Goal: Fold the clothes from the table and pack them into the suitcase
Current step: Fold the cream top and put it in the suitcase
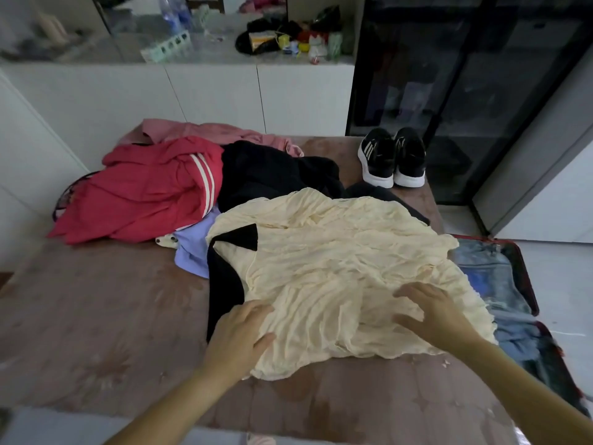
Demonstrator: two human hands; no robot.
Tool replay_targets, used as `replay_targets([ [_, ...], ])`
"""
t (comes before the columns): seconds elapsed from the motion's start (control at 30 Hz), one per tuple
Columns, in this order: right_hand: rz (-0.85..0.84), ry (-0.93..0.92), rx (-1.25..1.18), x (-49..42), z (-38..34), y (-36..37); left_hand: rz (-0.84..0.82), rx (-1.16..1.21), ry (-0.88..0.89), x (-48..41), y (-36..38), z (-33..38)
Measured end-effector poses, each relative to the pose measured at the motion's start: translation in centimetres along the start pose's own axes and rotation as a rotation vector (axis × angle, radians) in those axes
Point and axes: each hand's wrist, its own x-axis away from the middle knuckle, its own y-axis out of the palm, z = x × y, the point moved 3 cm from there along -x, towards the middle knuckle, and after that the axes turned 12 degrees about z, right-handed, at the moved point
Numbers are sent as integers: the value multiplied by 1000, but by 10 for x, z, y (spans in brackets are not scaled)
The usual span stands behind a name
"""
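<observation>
A crinkled cream garment with black collar and trim point(333, 268) lies spread on the brown table point(96, 316). My left hand point(240, 332) rests flat on its near left edge, fingers straight. My right hand point(433, 313) presses flat on its near right part, fingers spread. Behind it lie a red garment with white stripes point(144, 194), a black garment point(272, 171), a pink garment point(205, 130) and a lilac piece point(192, 248). The open red suitcase point(526, 277) sits to the right below the table edge, with blue denim clothes point(491, 284) inside.
A pair of black sneakers with white soles point(391, 159) stands on the table's far right corner. White cabinets point(208, 97) with a cluttered counter run behind. A dark glass-door cabinet point(465, 75) stands at the right.
</observation>
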Motion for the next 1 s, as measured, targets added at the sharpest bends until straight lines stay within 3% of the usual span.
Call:
replay_targets([
  [0.1,-127,-54,146,33,45,-4,-185,-26,294,15,15,12],
  [0.17,-251,-40,209,49,69,-3,-336,-76,288,24,25,8],
  [0.23,-253,-32,234,57,86,-1,-390,-115,278,29,33,-1],
  [0.33,-197,-39,202,56,90,-4,-348,-90,288,29,32,-5],
  [0.47,-148,157,129,50,93,-12,-280,-116,414,29,22,-11],
  [0.53,-224,212,130,50,97,-18,-280,-124,504,38,21,-22],
  [0.67,-490,143,207,61,99,-23,-262,-144,596,60,17,-40],
  [0.77,-530,206,217,66,112,-31,-270,-106,550,69,14,-46],
  [0.83,-438,291,124,62,121,-38,-300,-79,479,68,12,-43],
  [0.9,-343,341,29,56,127,-43,-330,-57,345,60,11,-33],
  [1.0,-315,347,-23,46,126,-43,-246,21,112,36,9,-11],
])
